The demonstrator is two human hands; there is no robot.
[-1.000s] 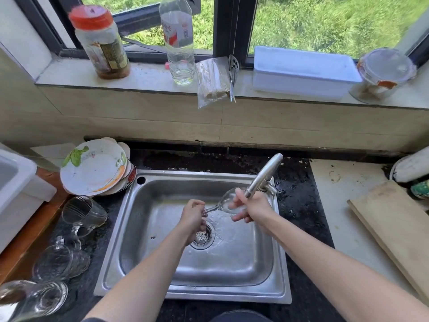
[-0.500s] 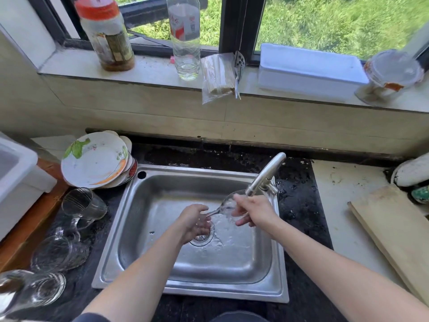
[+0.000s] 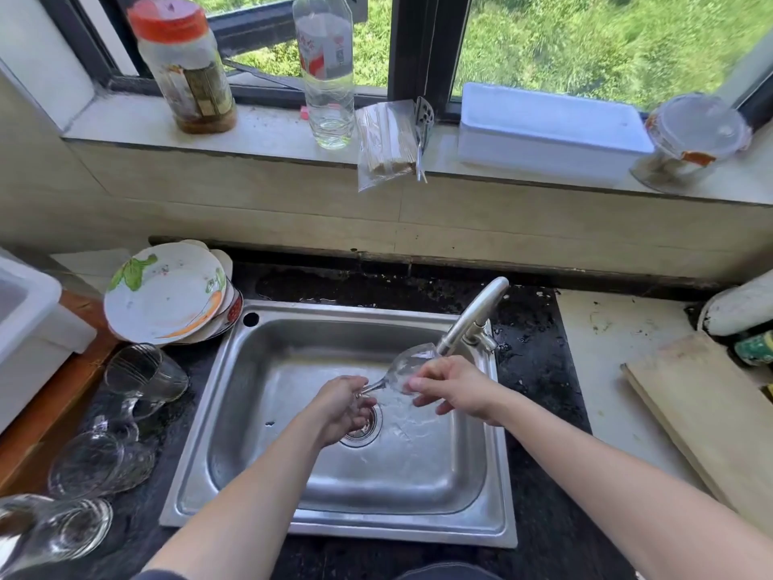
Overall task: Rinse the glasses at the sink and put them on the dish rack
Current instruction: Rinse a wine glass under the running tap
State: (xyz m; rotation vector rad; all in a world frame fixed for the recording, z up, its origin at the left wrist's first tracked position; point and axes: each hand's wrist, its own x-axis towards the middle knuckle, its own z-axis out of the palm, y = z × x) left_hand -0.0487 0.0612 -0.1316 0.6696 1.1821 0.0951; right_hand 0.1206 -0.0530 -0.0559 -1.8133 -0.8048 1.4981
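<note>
A clear stemmed wine glass [image 3: 408, 362] lies tilted over the steel sink [image 3: 267, 416], its bowl under the faucet spout [image 3: 470, 318]. My left hand [image 3: 341, 408] grips the stem and foot above the drain. My right hand [image 3: 454, 387] is on the bowl, fingers wrapped around its lower side. Water spreads over the sink floor beside the drain [image 3: 364, 424]. Several other clear glasses [image 3: 142, 372] lie on the dark counter left of the sink. No dish rack shows clearly.
A stack of plates [image 3: 167, 293] sits at the sink's back left corner. A white container [image 3: 25, 324] stands at far left. A wooden board [image 3: 707, 416] lies on the right counter. Jars, a bottle [image 3: 328, 73] and a white box [image 3: 552, 131] line the windowsill.
Both hands stay on the wine glass under the faucet. The view has tipped up slightly, and my right hand has shifted a little around the bowl.
</note>
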